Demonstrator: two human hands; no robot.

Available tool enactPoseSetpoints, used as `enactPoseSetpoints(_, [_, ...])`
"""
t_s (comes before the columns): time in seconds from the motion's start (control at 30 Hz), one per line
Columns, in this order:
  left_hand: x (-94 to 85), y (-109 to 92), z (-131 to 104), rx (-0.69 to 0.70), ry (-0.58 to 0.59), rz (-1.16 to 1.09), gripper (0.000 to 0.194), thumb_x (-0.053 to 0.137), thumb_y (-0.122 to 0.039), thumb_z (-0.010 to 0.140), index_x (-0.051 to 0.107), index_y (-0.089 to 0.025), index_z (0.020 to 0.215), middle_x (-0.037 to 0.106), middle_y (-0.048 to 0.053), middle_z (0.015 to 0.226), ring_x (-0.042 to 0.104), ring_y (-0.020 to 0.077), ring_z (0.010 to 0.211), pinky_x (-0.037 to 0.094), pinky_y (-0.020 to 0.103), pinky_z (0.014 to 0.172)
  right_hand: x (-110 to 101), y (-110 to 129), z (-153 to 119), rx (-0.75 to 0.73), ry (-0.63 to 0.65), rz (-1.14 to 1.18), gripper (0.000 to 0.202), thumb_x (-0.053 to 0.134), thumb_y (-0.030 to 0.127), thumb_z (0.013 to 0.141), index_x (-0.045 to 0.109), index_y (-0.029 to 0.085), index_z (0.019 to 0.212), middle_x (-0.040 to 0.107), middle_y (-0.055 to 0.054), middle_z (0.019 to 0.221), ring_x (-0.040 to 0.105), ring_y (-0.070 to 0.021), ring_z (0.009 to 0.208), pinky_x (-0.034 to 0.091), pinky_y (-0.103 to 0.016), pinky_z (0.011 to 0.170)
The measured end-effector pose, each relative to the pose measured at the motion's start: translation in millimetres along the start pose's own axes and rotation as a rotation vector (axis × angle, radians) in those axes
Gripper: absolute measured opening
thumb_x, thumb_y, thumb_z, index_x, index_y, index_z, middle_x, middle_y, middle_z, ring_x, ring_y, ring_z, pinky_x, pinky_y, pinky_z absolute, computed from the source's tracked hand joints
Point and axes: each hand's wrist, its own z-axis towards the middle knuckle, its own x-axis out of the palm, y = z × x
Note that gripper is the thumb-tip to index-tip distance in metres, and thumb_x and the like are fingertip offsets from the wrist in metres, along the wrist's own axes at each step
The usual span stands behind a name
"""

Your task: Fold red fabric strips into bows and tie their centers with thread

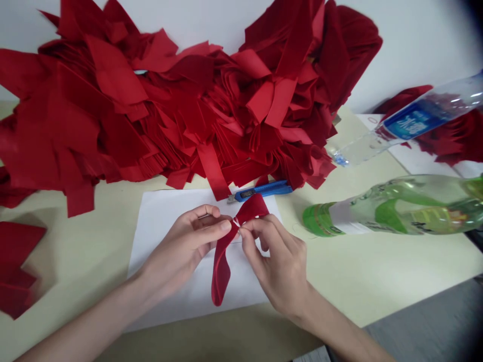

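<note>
A red velvet ribbon bow (222, 266) is held up over the white paper, with one loop hanging down and the other pointing up to the right. White thread (236, 221) is wound around its pinched middle. My left hand (196, 234) grips the bow at this middle, thumb against its left side. Close to the right of the wrap, my right hand (277, 254) has thumb and forefinger pinched together on the thread; the thread's end is too fine to follow. Behind the bow lies a blue utility knife (264, 190) with its blade end to the left.
A large heap of red ribbon pieces (169, 110) fills the back of the table. White paper (158, 296) lies under my hands. At right are a clear bottle with a blue label (411, 120) and a green-capped bottle (392, 208). More ribbon pieces (18, 261) lie at left.
</note>
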Motion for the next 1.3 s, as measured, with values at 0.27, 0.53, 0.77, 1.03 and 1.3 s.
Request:
enactPoseSetpoints(0.27, [-0.5,1,0,0.057,0.006,0.169,0.006,0.064,-0.025,0.082,0.061,-0.019,0.081,0.058,-0.004,0.072,0.053,0.0063,0.071,0.042,0.014,0.063,-5,-2,9,0.471,0.232,0.621,0.013,0.054,0.027,0.088,0.060,0.019,0.079,0.062,0.002,0.071,0.050,-0.0085,0.059,0.040,-0.021,0.054])
enactPoseSetpoints(0.53, [-3.0,10,4,0.263,-0.090,0.421,0.014,0.072,-0.024,0.073,0.067,-0.021,0.086,0.068,-0.002,0.087,0.062,0.0121,0.082,0.050,0.020,0.074,3,-13,9,0.491,0.241,0.565,0.013,0.055,0.030,0.087,0.059,0.019,0.080,0.059,0.003,0.072,0.046,-0.0087,0.061,0.038,-0.022,0.056])
enactPoseSetpoints(0.77, [-1.7,12,5,0.219,-0.090,0.377,0.008,0.068,-0.021,0.076,0.068,-0.019,0.083,0.069,-0.001,0.080,0.064,0.0117,0.077,0.050,0.020,0.070,6,-12,7,0.445,0.237,0.512,0.012,0.055,0.029,0.087,0.061,0.019,0.082,0.060,0.003,0.072,0.045,-0.0080,0.058,0.037,-0.023,0.055])
enactPoseSetpoints(1.03, [-4.8,9,6,0.160,0.023,0.357,0.006,0.067,-0.024,0.078,0.067,-0.020,0.083,0.065,-0.002,0.078,0.057,0.0098,0.075,0.044,0.019,0.068,5,-16,11,0.513,0.251,0.619,0.014,0.056,0.029,0.085,0.061,0.017,0.080,0.062,0.000,0.071,0.051,-0.0102,0.061,0.040,-0.024,0.055])
enactPoseSetpoints(1.3, [-8.1,9,10,-0.054,0.104,0.052,0.012,0.063,-0.026,0.082,0.070,-0.017,0.087,0.068,0.003,0.082,0.062,0.0131,0.079,0.046,0.023,0.076,3,-15,11,0.437,0.144,0.549,0.007,0.056,0.021,0.085,0.058,0.018,0.079,0.059,0.002,0.071,0.053,-0.0089,0.062,0.041,-0.023,0.055])
